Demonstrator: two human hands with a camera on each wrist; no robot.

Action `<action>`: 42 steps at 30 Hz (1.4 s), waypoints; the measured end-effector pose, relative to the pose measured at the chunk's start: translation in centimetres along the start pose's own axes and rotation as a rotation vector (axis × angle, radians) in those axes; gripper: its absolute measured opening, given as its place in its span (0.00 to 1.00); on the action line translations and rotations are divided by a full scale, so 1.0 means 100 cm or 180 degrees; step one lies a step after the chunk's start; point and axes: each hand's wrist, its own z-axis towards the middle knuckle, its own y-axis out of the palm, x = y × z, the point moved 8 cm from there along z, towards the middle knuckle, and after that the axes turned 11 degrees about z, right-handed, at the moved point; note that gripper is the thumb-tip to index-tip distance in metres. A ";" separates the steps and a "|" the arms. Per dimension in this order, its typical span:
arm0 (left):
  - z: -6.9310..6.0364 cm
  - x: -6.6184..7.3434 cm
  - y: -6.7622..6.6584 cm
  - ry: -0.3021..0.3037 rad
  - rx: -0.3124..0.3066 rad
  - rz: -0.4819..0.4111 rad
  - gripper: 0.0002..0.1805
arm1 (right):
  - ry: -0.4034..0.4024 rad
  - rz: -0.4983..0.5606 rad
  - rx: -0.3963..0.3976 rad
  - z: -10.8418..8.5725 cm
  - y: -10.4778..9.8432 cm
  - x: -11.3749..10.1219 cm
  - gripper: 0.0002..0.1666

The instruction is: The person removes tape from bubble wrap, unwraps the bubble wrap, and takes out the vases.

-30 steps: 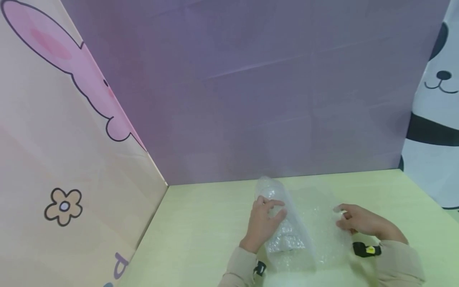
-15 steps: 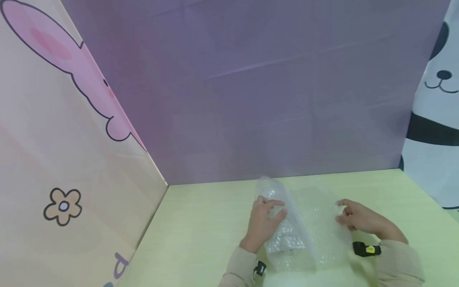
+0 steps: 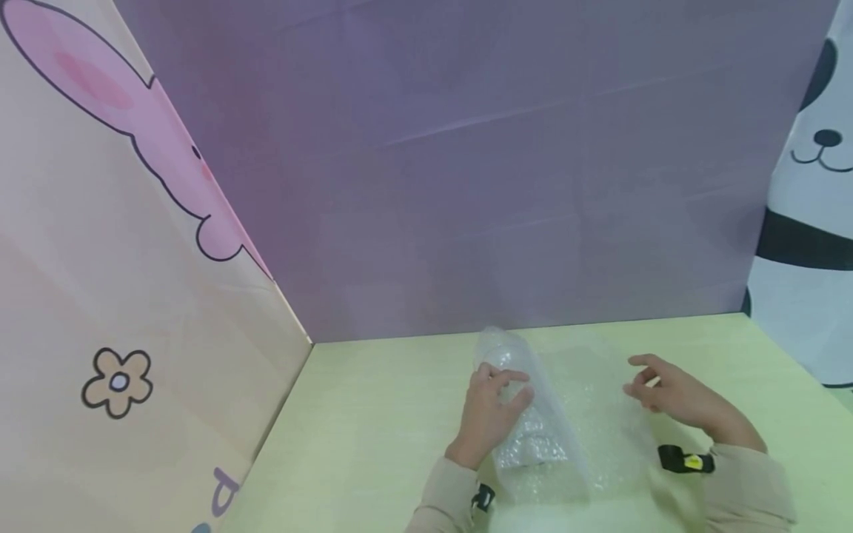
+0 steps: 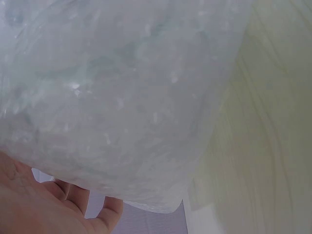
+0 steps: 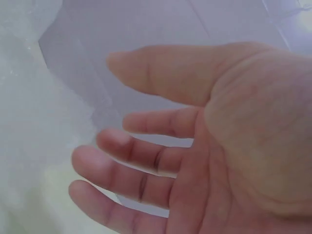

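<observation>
One less hold on the wrap [image 3: 536, 448] now: right hand [image 3: 674, 394] lets go, fingers spread, empty; left hand [image 3: 489, 414], loosely bent, probably steadies it alone.

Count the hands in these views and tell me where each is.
2. The left hand rests on the folded part of the bubble wrap; the right hand is beside its flat right part. The wrist views repeat them.
</observation>
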 end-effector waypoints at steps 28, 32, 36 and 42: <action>0.001 0.000 -0.002 -0.0008 -0.0010 0.0018 0.16 | -0.0251 -0.0002 -0.0575 0.014 0.062 -0.040 0.36; 0.001 -0.001 -0.001 0.0028 0.0028 0.0055 0.16 | -0.0244 0.0016 -0.0661 0.018 0.073 -0.038 0.36; 0.001 -0.001 -0.001 0.0063 0.0060 0.0101 0.16 | -0.0200 0.0048 -0.0745 0.023 0.085 -0.036 0.35; 0.002 -0.001 -0.001 0.0043 0.0060 0.0092 0.16 | -0.0148 -0.0035 -0.0760 0.029 0.096 -0.032 0.34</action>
